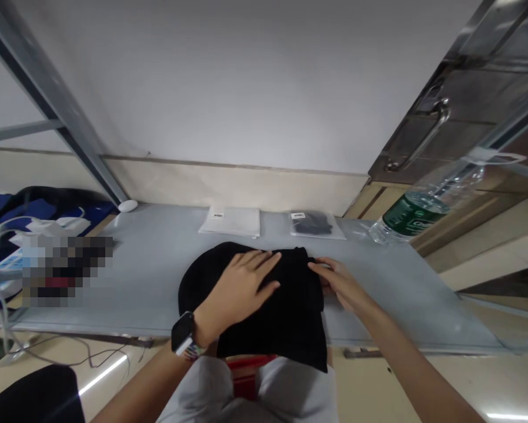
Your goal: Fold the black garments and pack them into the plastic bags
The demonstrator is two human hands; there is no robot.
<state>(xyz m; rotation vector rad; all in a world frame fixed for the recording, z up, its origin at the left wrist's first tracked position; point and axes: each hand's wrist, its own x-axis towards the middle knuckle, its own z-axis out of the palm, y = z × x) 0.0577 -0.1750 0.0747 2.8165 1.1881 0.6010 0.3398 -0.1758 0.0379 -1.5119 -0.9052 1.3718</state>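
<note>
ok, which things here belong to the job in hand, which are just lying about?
In use:
black cloth: left hand spread on it, right hand at its edge
table under it

Apparently just lying about, untouched:
white packet
clear packet with dark contents
bottle with green label
white oval object at the back left

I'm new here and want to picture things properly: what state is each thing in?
Black cloth: laid out on the table, near edge hanging past its front.
Left hand: resting on the cloth, fingers spread.
Right hand: at the cloth's right edge; grip unclear.
Watch: strapped on, screen dark.
White packet: lying flat.
Dark packet: lying flat.
Bottle: standing, seemingly part-filled.
</note>
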